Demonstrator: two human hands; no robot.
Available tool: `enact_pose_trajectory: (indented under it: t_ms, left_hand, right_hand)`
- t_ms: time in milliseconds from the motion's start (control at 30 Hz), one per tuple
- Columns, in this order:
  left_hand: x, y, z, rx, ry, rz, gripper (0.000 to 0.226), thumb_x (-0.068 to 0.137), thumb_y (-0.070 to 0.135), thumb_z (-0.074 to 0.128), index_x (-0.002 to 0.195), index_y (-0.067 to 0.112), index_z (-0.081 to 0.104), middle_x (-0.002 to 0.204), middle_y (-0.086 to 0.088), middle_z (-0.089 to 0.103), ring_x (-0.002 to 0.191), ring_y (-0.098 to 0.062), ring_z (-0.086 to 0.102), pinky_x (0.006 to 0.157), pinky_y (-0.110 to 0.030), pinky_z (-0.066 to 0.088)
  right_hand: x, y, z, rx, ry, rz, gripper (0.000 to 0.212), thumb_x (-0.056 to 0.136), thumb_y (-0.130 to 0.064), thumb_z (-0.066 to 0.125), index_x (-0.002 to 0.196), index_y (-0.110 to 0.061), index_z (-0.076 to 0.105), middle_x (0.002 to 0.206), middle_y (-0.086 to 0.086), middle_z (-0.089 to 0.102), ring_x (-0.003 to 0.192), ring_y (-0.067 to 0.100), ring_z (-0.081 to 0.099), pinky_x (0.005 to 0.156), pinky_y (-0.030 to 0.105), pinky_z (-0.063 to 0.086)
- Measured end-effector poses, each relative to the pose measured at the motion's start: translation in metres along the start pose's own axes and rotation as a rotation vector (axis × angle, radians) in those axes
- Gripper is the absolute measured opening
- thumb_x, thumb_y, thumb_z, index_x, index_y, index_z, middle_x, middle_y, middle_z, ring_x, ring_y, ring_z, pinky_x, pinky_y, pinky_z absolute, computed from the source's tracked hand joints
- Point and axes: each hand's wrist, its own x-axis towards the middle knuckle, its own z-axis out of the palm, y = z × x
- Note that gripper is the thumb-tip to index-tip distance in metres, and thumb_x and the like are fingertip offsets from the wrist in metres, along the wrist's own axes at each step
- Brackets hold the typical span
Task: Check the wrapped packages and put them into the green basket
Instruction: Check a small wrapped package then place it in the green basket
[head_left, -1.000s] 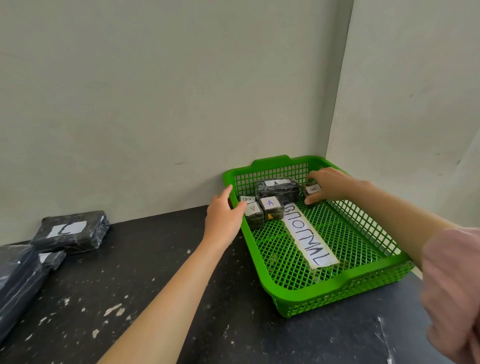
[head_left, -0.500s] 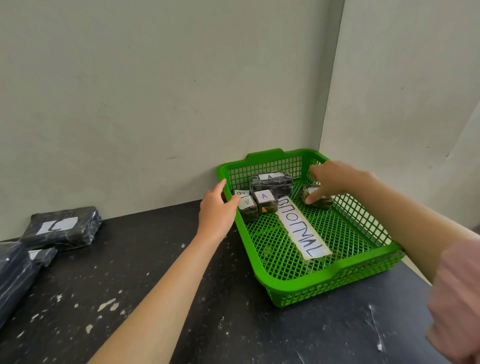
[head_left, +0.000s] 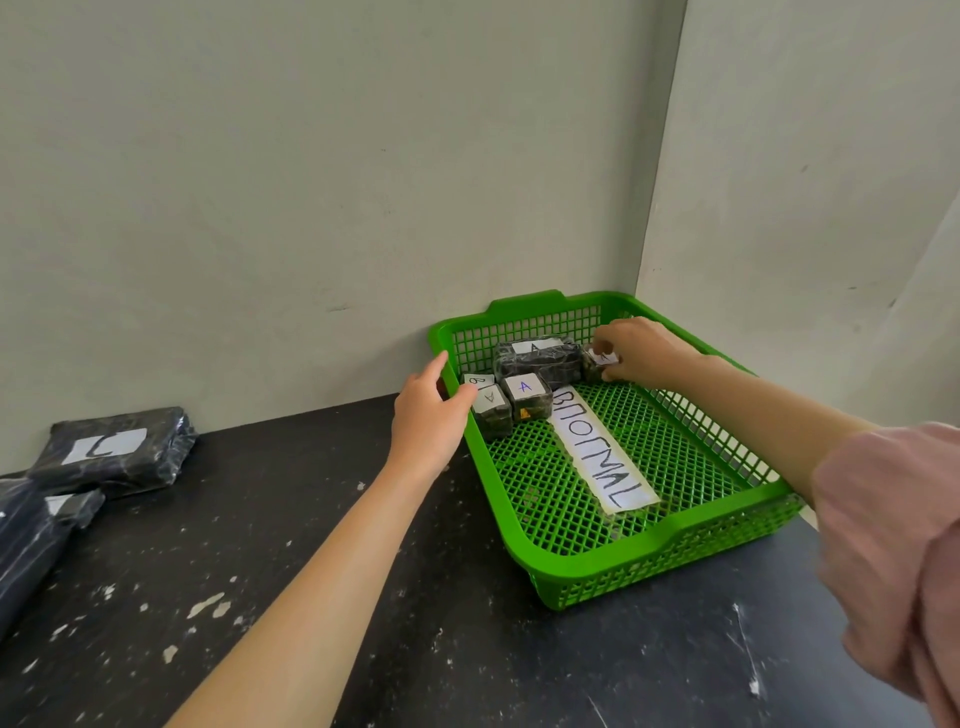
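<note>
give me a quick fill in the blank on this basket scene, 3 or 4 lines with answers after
1. The right hand grips a small wrapped package inside the ____ basket.
2. The left hand rests on the basket's ____ rim.
3. The small package beside the paper strip, the blue-lettered package, carries the letter ____.
4. The large black package at the left lies on the ____, outside the basket.

Answers: green; left; A; table
</note>
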Motion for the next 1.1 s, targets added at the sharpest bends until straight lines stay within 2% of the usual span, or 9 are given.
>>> enact_pose_trajectory:
  t_ms: [100, 267, 433, 567, 633, 700, 833, 933, 1100]
  left_hand:
    - [-0.001, 0.001, 0.0, 0.002, -0.009, -0.003, 0.058, 0.093, 0.03, 0.052, 0.146, 0.026, 0.029, 0.129, -0.034, 0.047, 0.115, -0.048, 0.048, 0.09, -0.05, 0.046]
    - [0.0, -0.001, 0.001, -0.013, -0.003, -0.005, 0.058, 0.093, 0.03, 0.052, 0.145, 0.027, 0.03, 0.126, -0.032, 0.051, 0.116, -0.048, 0.047, 0.092, -0.05, 0.045]
    - [-0.002, 0.004, 0.001, -0.026, 0.019, 0.016, 0.057, 0.094, 0.026, 0.052, 0.146, 0.023, 0.03, 0.141, -0.011, 0.042, 0.128, -0.025, 0.041, 0.092, -0.028, 0.034]
    - [-0.004, 0.009, 0.001, -0.006, 0.022, 0.01, 0.056, 0.095, 0.024, 0.051, 0.147, 0.019, 0.029, 0.141, -0.012, 0.042, 0.126, -0.024, 0.042, 0.094, -0.029, 0.035]
    - [-0.008, 0.012, 0.0, 0.002, 0.025, 0.014, 0.056, 0.096, 0.023, 0.051, 0.147, 0.018, 0.028, 0.14, -0.013, 0.043, 0.116, -0.02, 0.049, 0.088, -0.026, 0.035]
    - [-0.011, 0.017, -0.002, 0.001, 0.02, 0.018, 0.056, 0.096, 0.023, 0.05, 0.147, 0.017, 0.027, 0.141, -0.012, 0.043, 0.092, -0.006, 0.053, 0.083, -0.023, 0.034]
    - [-0.026, 0.018, -0.012, -0.155, -0.031, -0.053, 0.05, 0.098, 0.03, 0.046, 0.144, 0.019, 0.033, 0.143, -0.009, 0.043, 0.12, -0.022, 0.051, 0.099, -0.033, 0.042]
    - [-0.054, 0.004, -0.039, -0.267, 0.037, -0.047, 0.04, 0.099, 0.029, 0.042, 0.137, 0.017, 0.045, 0.123, -0.002, 0.055, 0.095, -0.016, 0.06, 0.089, -0.033, 0.051]
    - [-0.117, -0.072, -0.127, 0.069, 0.191, 0.014, 0.035, 0.098, 0.031, 0.043, 0.13, 0.02, 0.051, 0.119, -0.001, 0.058, 0.099, -0.012, 0.057, 0.082, -0.025, 0.045]
  right_hand:
    - [-0.004, 0.005, 0.001, 0.042, 0.008, 0.041, 0.016, 0.084, -0.019, 0.067, 0.096, -0.009, 0.063, 0.103, 0.006, 0.06, 0.093, 0.019, 0.054, 0.081, 0.027, 0.044]
    - [-0.003, 0.002, 0.004, -0.002, -0.053, 0.015, 0.02, 0.088, -0.017, 0.062, 0.106, -0.009, 0.068, 0.107, 0.006, 0.066, 0.1, 0.021, 0.061, 0.092, 0.034, 0.05]
    - [-0.002, 0.008, -0.007, -0.003, -0.056, 0.017, 0.023, 0.088, -0.021, 0.063, 0.108, -0.011, 0.067, 0.109, 0.005, 0.065, 0.103, 0.02, 0.057, 0.094, 0.034, 0.046]
    - [-0.012, 0.007, -0.039, 0.102, -0.046, 0.026, 0.027, 0.088, -0.024, 0.062, 0.111, -0.01, 0.062, 0.11, 0.005, 0.065, 0.095, 0.018, 0.057, 0.095, 0.033, 0.046]
    - [-0.023, -0.004, -0.055, 0.168, 0.006, 0.016, 0.03, 0.089, -0.025, 0.061, 0.114, -0.008, 0.06, 0.109, 0.006, 0.064, 0.09, 0.016, 0.055, 0.09, 0.028, 0.046]
    - [-0.039, -0.025, -0.066, 0.285, 0.105, -0.005, 0.031, 0.09, -0.025, 0.06, 0.114, -0.006, 0.06, 0.105, 0.008, 0.065, 0.088, 0.017, 0.058, 0.087, 0.026, 0.047]
    - [-0.07, -0.091, -0.073, 0.553, 0.277, -0.038, 0.028, 0.091, -0.025, 0.058, 0.113, -0.008, 0.061, 0.099, 0.007, 0.066, 0.081, 0.017, 0.062, 0.082, 0.029, 0.053]
    - [-0.084, -0.154, -0.071, 0.718, 0.414, -0.063, 0.024, 0.09, -0.028, 0.06, 0.107, -0.011, 0.065, 0.092, 0.005, 0.068, 0.073, 0.013, 0.059, 0.075, 0.03, 0.054]
    - [-0.092, -0.27, -0.033, 0.978, 0.389, -0.143, 0.018, 0.089, -0.026, 0.061, 0.098, -0.011, 0.066, 0.081, 0.01, 0.068, 0.074, 0.023, 0.063, 0.068, 0.037, 0.053]
